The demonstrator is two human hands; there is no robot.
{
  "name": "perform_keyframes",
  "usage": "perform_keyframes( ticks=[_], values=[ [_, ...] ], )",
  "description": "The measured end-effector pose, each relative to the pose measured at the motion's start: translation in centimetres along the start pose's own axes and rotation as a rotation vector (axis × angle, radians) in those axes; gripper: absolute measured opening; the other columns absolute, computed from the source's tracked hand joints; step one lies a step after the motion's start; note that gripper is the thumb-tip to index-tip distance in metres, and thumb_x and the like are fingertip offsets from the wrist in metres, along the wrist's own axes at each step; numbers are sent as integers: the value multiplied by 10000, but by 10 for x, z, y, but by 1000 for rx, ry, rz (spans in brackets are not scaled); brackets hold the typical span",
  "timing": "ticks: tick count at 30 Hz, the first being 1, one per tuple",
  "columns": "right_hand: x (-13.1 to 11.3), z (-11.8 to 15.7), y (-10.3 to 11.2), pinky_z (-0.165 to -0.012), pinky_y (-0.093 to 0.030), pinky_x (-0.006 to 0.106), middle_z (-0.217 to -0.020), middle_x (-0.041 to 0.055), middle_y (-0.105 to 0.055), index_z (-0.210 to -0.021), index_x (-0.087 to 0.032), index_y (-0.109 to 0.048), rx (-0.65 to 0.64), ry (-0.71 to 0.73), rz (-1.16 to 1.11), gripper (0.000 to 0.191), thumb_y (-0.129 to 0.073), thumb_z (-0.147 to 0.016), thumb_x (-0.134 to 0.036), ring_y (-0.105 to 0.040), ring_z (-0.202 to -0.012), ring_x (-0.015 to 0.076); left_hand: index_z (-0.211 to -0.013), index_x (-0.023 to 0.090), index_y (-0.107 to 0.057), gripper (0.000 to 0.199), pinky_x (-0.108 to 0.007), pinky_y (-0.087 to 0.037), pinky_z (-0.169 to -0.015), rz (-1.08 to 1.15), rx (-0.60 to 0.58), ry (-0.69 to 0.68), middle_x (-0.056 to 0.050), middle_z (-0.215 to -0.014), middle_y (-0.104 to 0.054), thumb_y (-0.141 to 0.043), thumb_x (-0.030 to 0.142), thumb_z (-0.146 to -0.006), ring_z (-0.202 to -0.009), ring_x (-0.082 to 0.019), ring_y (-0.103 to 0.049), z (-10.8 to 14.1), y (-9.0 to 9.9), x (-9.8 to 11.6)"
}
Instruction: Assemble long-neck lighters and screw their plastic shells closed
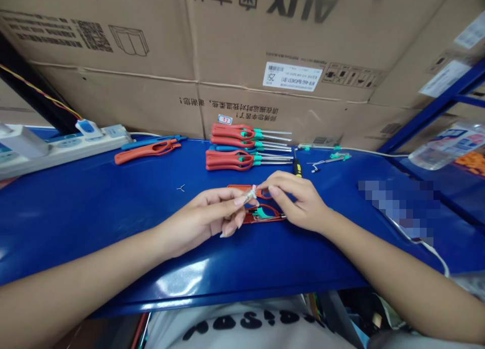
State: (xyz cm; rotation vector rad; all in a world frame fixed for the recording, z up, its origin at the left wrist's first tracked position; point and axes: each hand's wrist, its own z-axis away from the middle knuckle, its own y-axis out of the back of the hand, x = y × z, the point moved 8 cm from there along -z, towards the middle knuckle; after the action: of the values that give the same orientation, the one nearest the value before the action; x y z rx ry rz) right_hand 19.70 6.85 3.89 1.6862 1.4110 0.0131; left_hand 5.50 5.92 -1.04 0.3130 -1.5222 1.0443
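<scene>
- Left hand: thumb and fingers pinch a small pale part, which lies between the two hands, raised over the worktop.
- Right hand: index finger and thumb are curved toward the part's far end; whether they grip it cannot be told.
- Handling (judged): the part is probably light, stiff and easily dropped; its slim body suits a fingertip hold, with gentle pressure at the ends.
- Beneath the hands: a red open casing with a green insert, probably thin plastic, best taken by its outer rim.
- Edges: the worktop's front edge runs nearer the body than the hands; beyond them, a stack of red lighters and a screwdriver limit forward movement.
- Open room: bare surface extends left of the left hand, interrupted by a tiny forked piece.
</scene>
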Motion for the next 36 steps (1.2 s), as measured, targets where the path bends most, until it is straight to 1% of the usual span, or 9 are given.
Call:
perform_keyframes(
  ticks=[5,8,12,15,19,21,24,27,36],
  values=[
    [0,12,-28,-615,-454,265,-1062,56,-634,-1019,-211,-659,-415,-21,249,135,-638,-926,-305,-589,-737,133,-952,147,-681,222,-189,-346,-531,-87,137,-39,29,-704,-597,-744,342,-866,-550,-51,-477,-1,13,4],
    [2,17,-34,-618,-441,265,-1102,54,-635,-1014,-211,-646,-500,-33,323,104,-624,-933,-273,-602,-757,139,-935,150,-673,258,-205,-353,-541,-220,209,-44,28,-695,-606,-726,394,-871,-549,-63,-485,-2,18,5],
    [7,14,-32,-653,-451,250,-1014,35,-653,-927,-201,-655,-440,-115,180,38,-656,-923,-239,-592,-755,123,-819,143,-642,287,-218,-387,-572,-314,238,1,15,-706,-626,-713,417,-864,-572,-76,-517,-4,21,0],
    [14,10,-28,-596,-439,231,-842,15,-651,-826,-181,-654,-357,-236,50,110,-701,-891,-257,-552,-642,97,-781,139,-638,308,-216,-391,-569,-352,249,32,5,-718,-637,-703,430,-858,-580,-80,-522,-5,24,-3],
    [44,22,-31,-394,-387,197,-523,-59,-577,-860,-181,-606,-296,-728,-287,202,-696,-886,-361,-492,-383,80,-729,135,-644,333,-200,-329,-517,-450,260,32,30,-631,-582,-683,433,-874,-532,-64,-461,-6,25,-1],
    [49,27,-37,-366,-414,195,-496,-61,-601,-889,-176,-591,-290,-862,-477,279,-747,-837,-402,-522,-356,91,-726,135,-654,332,-195,-313,-505,-473,265,36,35,-611,-570,-686,430,-873,-524,-62,-448,-6,25,0],
    [51,25,-41,-412,-488,199,-559,-17,-675,-889,-146,-629,-283,-858,-613,356,-798,-776,-438,-600,-410,101,-760,134,-681,294,-186,-316,-501,-486,268,45,34,-623,-586,-680,402,-882,-526,-60,-452,-6,25,0],
    [53,25,-43,-461,-529,204,-579,3,-695,-911,-120,-685,-299,-833,-623,367,-768,-799,-460,-635,-447,103,-754,136,-688,268,-175,-328,-504,-521,257,39,44,-590,-571,-646,349,-912,-513,-53,-444,-6,24,2],
    [51,24,-46,-452,-535,193,-538,-21,-669,-882,-126,-679,-285,-776,-655,322,-770,-814,-427,-620,-425,93,-853,140,-739,249,-169,-392,-501,-579,228,86,16,-698,-673,-640,356,-929,-504,-52,-477,-3,23,2]
  ],
)
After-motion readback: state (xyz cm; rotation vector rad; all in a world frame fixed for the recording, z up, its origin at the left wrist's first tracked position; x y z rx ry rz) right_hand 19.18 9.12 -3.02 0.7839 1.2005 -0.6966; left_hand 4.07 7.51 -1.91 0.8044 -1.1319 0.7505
